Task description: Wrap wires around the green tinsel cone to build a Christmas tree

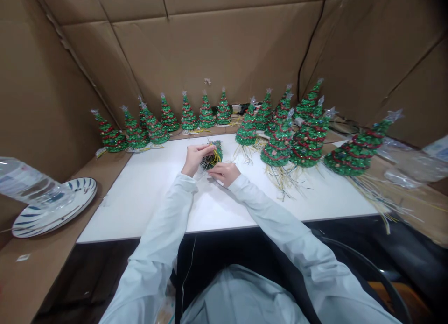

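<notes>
A small green Christmas tree (218, 149) lies on its side on the white board, with its hollow base and a bundle of thin yellow, white and dark wires (216, 158) facing me. At the base's upper left edge, my left hand (196, 158) is closed, thumb and fingers pinching wires. My right hand (227, 173) sits lower right of the base, its thumb and fingertips pressed together on wire ends. Which strands each hand grips is too fine to make out.
The white board (154, 188) covers the table's middle. Decorated trees (168, 114) stand in a row at the back left; several more (278, 146) crowd the right, wires trailing. A plate (86, 193) bears a water bottle (31, 181) on the left. Cardboard walls (231, 44) enclose the table.
</notes>
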